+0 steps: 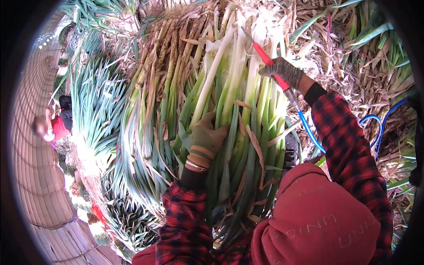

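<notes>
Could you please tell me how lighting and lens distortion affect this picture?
In the head view, strong light washes out the pale stalks near the red tool; also in the head view, the leaves lower down lie in darker shade, the seams of the brown panelled surface at left curve with the fisheye lens, and the picture's corners are black.

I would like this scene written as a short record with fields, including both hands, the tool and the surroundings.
Left hand: gloved, touching green-white stalks
Right hand: gloved, closed around a red tool
Tool tip: thin, pointing toward the picture's upper left
Tool's rear end: joined to a blue hose
Left side: more leafy plants, another person
Upper right: dry leaves
</notes>
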{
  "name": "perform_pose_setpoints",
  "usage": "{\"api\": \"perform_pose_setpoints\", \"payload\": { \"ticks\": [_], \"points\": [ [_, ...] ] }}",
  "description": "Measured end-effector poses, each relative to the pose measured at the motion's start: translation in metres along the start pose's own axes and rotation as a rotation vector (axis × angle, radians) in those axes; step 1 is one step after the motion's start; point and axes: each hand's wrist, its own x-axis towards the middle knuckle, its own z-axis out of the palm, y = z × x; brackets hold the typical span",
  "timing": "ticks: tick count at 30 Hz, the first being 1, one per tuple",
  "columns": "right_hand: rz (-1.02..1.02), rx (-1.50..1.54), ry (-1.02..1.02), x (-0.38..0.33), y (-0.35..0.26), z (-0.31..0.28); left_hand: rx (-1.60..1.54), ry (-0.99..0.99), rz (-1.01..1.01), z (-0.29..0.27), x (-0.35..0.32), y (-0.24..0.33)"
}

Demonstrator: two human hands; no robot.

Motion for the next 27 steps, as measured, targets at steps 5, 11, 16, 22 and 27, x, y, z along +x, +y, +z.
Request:
{"api": "perform_pose_setpoints", "payload": {
  "ticks": [5,11,16,22,27],
  "points": [
    [0.039,0.072,0.040,0.045,-0.003,-0.011,0.057,0.022,0.010,0.002,0.001,-0.006],
    [-0.039,0.119,0.102,0.080,-0.001,-0.041,0.189,0.018,0.021,0.003,-0.002,0.021],
    [-0.154,-0.099,0.018,0.032,0.000,-0.017,0.105,0.131,0.128,-0.024,-0.001,0.015],
    [0.004,-0.082,-0.138,-0.103,-0.003,0.023,0.639,0.547,0.181,-0.130,0.070,-0.062],
    [-0.004,0.056,-0.208,-0.157,0.013,0.029,0.849,0.595,0.425,-0.133,0.096,-0.052]
  ]
}}
